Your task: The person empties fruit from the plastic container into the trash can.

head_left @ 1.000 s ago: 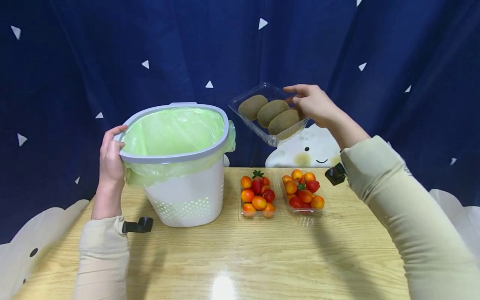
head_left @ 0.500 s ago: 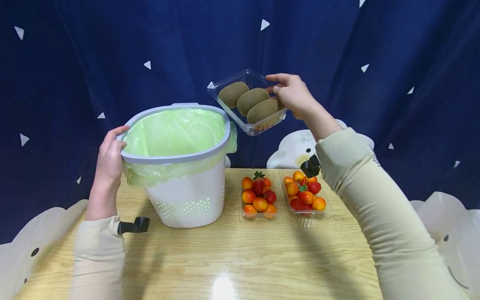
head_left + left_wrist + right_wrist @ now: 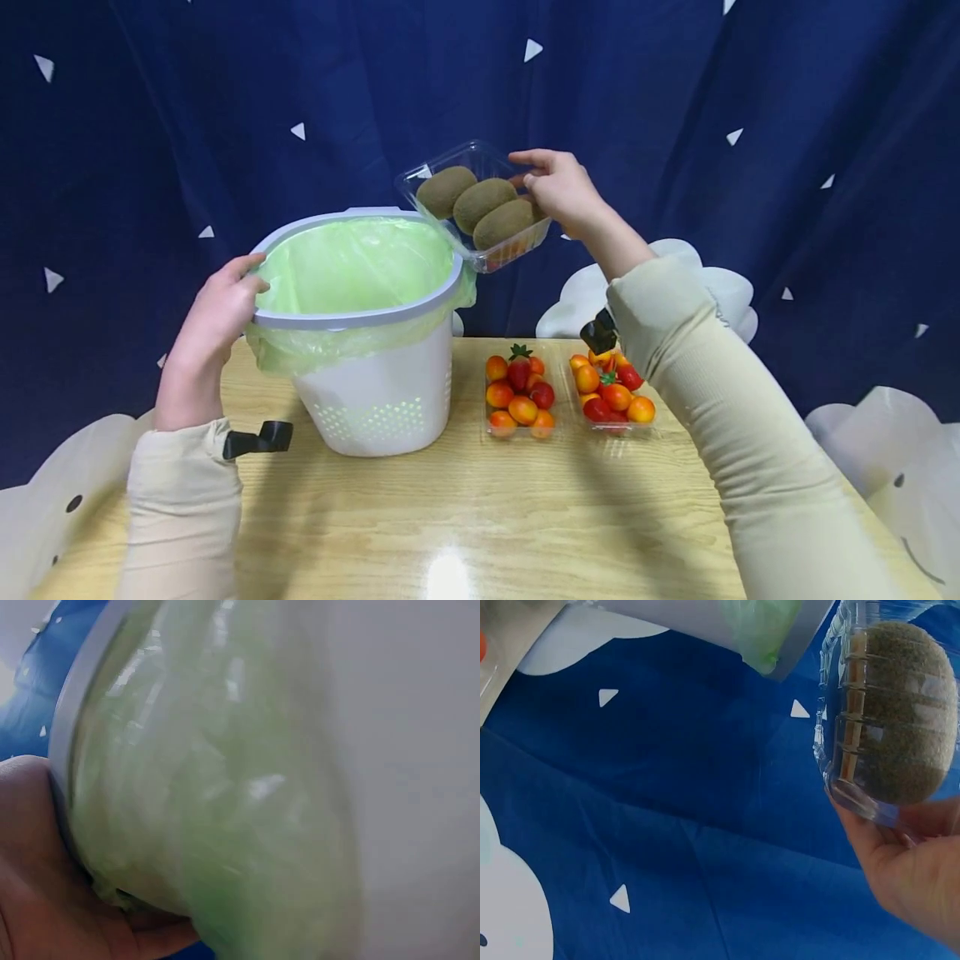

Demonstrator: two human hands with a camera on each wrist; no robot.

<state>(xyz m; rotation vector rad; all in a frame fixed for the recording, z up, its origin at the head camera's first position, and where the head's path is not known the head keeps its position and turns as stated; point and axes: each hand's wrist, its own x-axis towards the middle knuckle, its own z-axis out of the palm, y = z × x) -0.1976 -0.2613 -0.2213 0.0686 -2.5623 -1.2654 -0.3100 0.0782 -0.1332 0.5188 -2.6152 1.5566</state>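
Note:
A white bin (image 3: 382, 400) with a grey-blue rim and green bag liner (image 3: 352, 262) stands on the left of the table. My left hand (image 3: 221, 308) grips its rim at the left side; part of the hand is behind the liner in the left wrist view. My right hand (image 3: 562, 192) holds a clear plastic box (image 3: 517, 247) by its right edge, tilted, at the bin's right rim. Three brown kiwis (image 3: 484, 204) lie in the box, one showing large through its ribbed wall in the right wrist view. A reddish patch shows beneath them.
Two clear boxes of small orange and red fruit stand right of the bin: a nearer-to-bin fruit box (image 3: 522, 432) and a right-hand fruit box (image 3: 615, 427). Behind the wooden table (image 3: 420, 517) hangs a dark blue curtain (image 3: 360, 92) with white triangles.
My right hand has carried the kiwi box left and slightly up to the bin's rim. My left forearm has swung left while its hand stays on the rim.

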